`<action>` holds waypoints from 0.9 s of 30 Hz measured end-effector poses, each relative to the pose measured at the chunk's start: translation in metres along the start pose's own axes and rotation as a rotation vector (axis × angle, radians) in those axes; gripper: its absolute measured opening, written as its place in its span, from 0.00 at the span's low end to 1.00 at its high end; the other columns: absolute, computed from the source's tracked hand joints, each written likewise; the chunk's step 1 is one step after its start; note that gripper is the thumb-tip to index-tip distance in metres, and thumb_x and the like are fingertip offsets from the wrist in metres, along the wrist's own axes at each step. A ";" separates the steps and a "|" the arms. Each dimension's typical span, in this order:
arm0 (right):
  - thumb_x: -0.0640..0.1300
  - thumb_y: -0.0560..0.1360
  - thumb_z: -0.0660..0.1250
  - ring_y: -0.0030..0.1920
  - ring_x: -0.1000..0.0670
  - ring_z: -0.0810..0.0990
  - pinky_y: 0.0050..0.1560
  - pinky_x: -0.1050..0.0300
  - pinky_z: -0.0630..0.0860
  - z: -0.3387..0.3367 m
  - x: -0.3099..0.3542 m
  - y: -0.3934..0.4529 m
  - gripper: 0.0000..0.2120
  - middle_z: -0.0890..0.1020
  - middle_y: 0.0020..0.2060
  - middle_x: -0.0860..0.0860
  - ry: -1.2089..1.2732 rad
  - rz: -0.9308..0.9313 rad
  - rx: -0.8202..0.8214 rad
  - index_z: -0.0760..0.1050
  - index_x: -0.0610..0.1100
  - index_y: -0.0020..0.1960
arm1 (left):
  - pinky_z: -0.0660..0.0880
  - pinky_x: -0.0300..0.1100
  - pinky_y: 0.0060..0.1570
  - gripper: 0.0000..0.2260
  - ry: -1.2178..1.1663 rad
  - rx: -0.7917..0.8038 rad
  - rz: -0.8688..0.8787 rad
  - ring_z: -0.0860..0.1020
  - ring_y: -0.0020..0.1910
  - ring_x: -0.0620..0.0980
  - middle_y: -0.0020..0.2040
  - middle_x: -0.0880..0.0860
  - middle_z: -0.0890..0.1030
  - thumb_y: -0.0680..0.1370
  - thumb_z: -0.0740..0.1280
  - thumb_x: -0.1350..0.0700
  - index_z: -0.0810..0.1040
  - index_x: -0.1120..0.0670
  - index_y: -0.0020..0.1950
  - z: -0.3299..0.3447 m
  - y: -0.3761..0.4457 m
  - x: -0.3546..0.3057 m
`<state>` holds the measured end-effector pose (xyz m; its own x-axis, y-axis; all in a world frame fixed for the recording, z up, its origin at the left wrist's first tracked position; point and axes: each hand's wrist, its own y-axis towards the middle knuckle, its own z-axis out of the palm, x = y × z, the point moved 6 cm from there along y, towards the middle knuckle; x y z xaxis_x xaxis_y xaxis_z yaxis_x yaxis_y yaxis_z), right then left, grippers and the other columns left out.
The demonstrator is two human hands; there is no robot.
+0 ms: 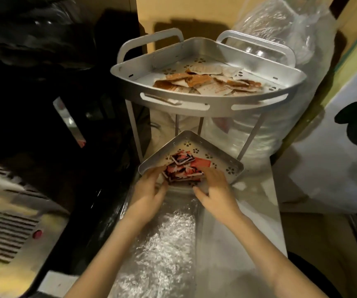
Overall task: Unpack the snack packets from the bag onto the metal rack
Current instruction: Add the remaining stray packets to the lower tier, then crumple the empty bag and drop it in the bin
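Lower shelf point(233, 166) of metal rack: left hand point(149, 190) and right hand point(216, 186), fingers spread, cup red snack packets point(183, 168); loose pile may slide off the near edge.

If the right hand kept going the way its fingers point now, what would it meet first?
The right hand points up-left into the red packets on the lower shelf. Its fingertips look already at the pile's edge, so the packets come first, though depth is hard to judge.
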<state>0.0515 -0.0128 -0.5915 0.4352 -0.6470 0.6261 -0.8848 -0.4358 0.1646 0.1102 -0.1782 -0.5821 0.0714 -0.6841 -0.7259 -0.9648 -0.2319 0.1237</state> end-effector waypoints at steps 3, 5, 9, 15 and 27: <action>0.45 0.74 0.66 0.66 0.48 0.68 0.60 0.60 0.63 0.011 -0.006 -0.035 0.23 0.74 0.63 0.47 -0.003 0.064 -0.001 0.67 0.44 0.67 | 0.64 0.34 0.56 0.16 0.076 -0.096 -0.033 0.72 0.60 0.49 0.63 0.55 0.74 0.76 0.63 0.61 0.72 0.56 0.64 -0.005 -0.034 0.011; 0.47 0.74 0.65 0.65 0.49 0.68 0.59 0.62 0.62 0.023 -0.012 -0.058 0.22 0.73 0.64 0.47 -0.008 0.103 0.024 0.66 0.44 0.67 | 0.61 0.33 0.59 0.17 0.068 -0.112 -0.080 0.70 0.62 0.50 0.66 0.57 0.71 0.77 0.63 0.62 0.70 0.58 0.65 -0.001 -0.056 0.019; 0.54 0.74 0.63 0.64 0.50 0.66 0.60 0.58 0.65 0.040 -0.017 -0.093 0.25 0.72 0.64 0.49 -0.107 0.160 0.066 0.66 0.43 0.66 | 0.55 0.38 0.67 0.22 0.238 -0.019 -0.181 0.58 0.72 0.51 0.74 0.54 0.60 0.79 0.57 0.53 0.60 0.56 0.72 0.006 -0.091 0.050; 0.62 0.74 0.57 0.74 0.47 0.49 0.73 0.51 0.51 0.065 -0.014 -0.127 0.33 0.59 0.74 0.47 -0.262 0.239 0.198 0.59 0.43 0.72 | 0.45 0.43 0.72 0.25 0.418 0.068 -0.213 0.47 0.75 0.51 0.77 0.55 0.50 0.80 0.51 0.49 0.53 0.58 0.74 0.015 -0.115 0.072; 0.45 0.74 0.64 0.70 0.45 0.60 0.68 0.49 0.61 0.070 0.008 -0.136 0.29 0.65 0.70 0.47 0.228 0.438 0.094 0.59 0.50 0.72 | 0.38 0.47 0.73 0.24 0.442 0.112 -0.248 0.38 0.75 0.53 0.77 0.54 0.43 0.80 0.48 0.46 0.48 0.49 0.75 0.039 -0.122 0.091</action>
<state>0.1872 -0.0024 -0.6617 -0.0299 -0.6334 0.7732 -0.9530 -0.2152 -0.2132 0.2250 -0.1852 -0.6895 0.3782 -0.8503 -0.3660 -0.9247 -0.3652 -0.1071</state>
